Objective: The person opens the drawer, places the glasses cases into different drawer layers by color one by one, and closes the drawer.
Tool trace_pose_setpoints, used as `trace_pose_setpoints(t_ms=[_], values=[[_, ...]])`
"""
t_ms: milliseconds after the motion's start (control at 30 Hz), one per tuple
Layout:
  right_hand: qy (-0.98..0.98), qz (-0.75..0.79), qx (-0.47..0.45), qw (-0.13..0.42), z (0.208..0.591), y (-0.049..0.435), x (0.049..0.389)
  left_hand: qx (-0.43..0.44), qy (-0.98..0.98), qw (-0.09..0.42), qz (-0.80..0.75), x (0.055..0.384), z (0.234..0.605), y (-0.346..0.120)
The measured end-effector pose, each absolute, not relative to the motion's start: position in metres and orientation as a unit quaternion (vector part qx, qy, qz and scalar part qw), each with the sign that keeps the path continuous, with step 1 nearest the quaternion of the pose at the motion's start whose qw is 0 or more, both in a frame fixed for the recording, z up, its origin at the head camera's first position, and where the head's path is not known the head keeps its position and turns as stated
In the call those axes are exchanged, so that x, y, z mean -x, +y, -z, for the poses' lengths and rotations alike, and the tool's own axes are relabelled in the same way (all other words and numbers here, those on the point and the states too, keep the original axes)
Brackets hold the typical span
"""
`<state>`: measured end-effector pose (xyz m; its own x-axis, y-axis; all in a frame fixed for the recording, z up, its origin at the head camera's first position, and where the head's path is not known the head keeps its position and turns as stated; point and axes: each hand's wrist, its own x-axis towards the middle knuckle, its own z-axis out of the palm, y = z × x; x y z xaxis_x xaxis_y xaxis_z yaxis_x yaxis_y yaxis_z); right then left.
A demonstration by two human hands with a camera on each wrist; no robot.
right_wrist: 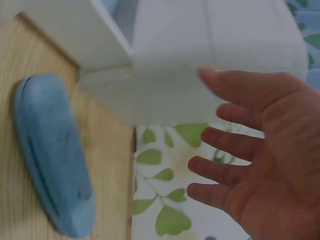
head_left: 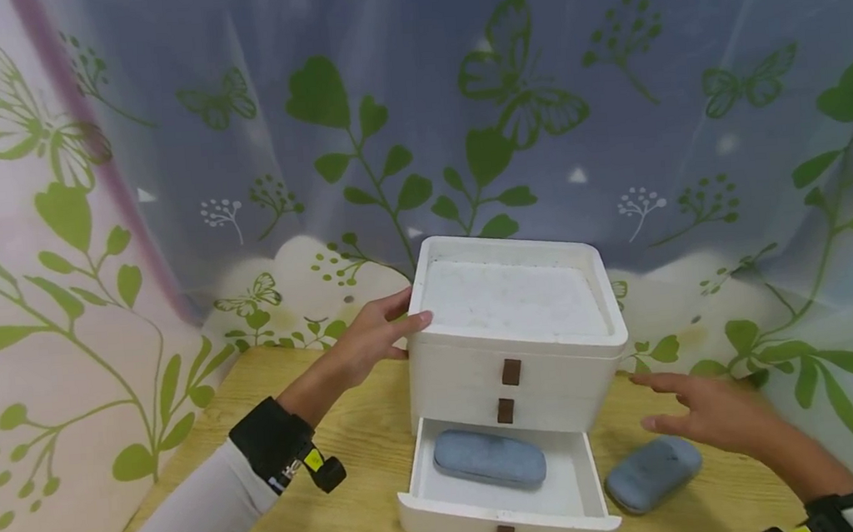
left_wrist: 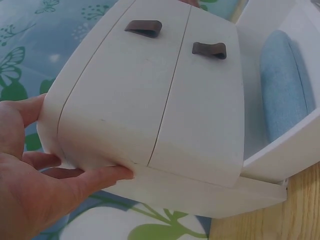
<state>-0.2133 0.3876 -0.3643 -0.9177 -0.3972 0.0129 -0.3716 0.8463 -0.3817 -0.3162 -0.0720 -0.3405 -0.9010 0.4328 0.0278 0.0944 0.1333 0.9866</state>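
Note:
A white three-drawer desktop organizer (head_left: 473, 379) stands on the table, its bottom drawer (head_left: 511, 531) pulled out. Inside that drawer lies a blue-grey glasses case (head_left: 489, 459). A second blue-grey glasses case (head_left: 653, 474) rests on the table to the right of the drawer. My left hand (head_left: 372, 337) touches the organizer's left side; in the left wrist view its thumb (left_wrist: 107, 177) lies along the side, fingers near the top edge. Just off the right side, my right hand (head_left: 716, 410) is spread and holds nothing; the right wrist view shows its fingers (right_wrist: 225, 172) apart.
The organizer's top is a shallow rimmed tray (head_left: 512, 299). Brown pull tabs (head_left: 511, 371) mark the drawer fronts. Behind the wooden table (head_left: 325, 508) hangs a printed curtain (head_left: 411, 67) with leaves and butterflies, close to the organizer's back.

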Motion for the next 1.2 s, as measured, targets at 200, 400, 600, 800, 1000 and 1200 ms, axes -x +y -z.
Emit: trace_pose_setpoints(t_ms=[200, 400, 600, 800, 1000, 1200], values=[[0.948, 0.193, 0.227, 0.110, 0.388, 0.396, 0.218, -0.179, 0.737, 0.136, -0.638, 0.318, 0.343, -0.072], [0.940, 0.184, 0.235, 0.165, 0.413, 0.395, 0.221, -0.182, 0.734, 0.139, -0.639, 0.318, 0.342, -0.073], [0.937, 0.177, 0.206, 0.222, 0.431, 0.394, 0.226, -0.180, 0.734, 0.135, -0.641, 0.316, 0.343, -0.073], [0.944, 0.129, 0.230, 0.199, 0.445, 0.401, 0.227, -0.179, 0.738, 0.129, -0.637, 0.317, 0.346, -0.074], [0.946, 0.088, 0.274, 0.147, 0.449, 0.405, 0.226, -0.184, 0.738, 0.125, -0.636, 0.317, 0.346, -0.075], [0.946, 0.107, 0.256, 0.167, 0.452, 0.412, 0.231, -0.179, 0.740, 0.127, -0.636, 0.316, 0.345, -0.074]])
